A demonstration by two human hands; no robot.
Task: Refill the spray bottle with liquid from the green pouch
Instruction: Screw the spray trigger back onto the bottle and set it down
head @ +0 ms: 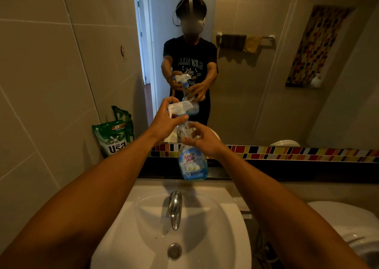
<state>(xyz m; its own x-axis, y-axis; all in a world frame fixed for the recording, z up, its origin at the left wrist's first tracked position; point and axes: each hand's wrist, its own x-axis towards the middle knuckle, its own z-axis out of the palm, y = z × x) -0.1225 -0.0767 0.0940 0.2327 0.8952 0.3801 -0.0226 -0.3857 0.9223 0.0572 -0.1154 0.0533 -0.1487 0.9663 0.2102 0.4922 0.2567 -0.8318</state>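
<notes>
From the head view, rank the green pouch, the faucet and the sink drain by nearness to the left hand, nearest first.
1. Green pouch: standing left of the left hand, against the wall beside the mirror.
2. Faucet: below the hand, at the back of the basin.
3. Sink drain: lowest in view, at the bottom of the basin.

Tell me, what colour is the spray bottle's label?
Mostly light blue with white flowers on the spray bottle, seen best in the head view.

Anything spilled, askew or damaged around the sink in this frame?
Nothing stands out. The spray bottle is held over the sink, left hand on its trigger head, right hand on its neck. The green pouch leans against the wall, untouched.
</notes>
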